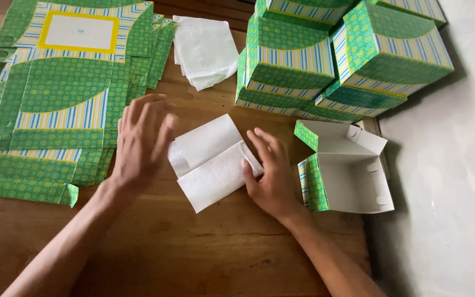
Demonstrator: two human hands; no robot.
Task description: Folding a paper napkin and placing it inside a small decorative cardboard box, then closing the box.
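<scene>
left hand [141, 144]: open, fingers spread, blurred | right hand [270, 173]: flat, palm down

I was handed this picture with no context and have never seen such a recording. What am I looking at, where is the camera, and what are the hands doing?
There is no machine here: a person wears a camera on the head, looking down at their own two bare hands over a brown wooden table. The left hand hovers with fingers spread by a folded white paper napkin; the right hand presses on that napkin's right edge. Neither hand grips anything. To the left lies a stack of flat, unfolded green patterned cardboard sheets. At the top lies a pile of white napkins. Assembled green boxes are stacked at upper right, and one open green box with a white inside lies beside the right hand.
</scene>
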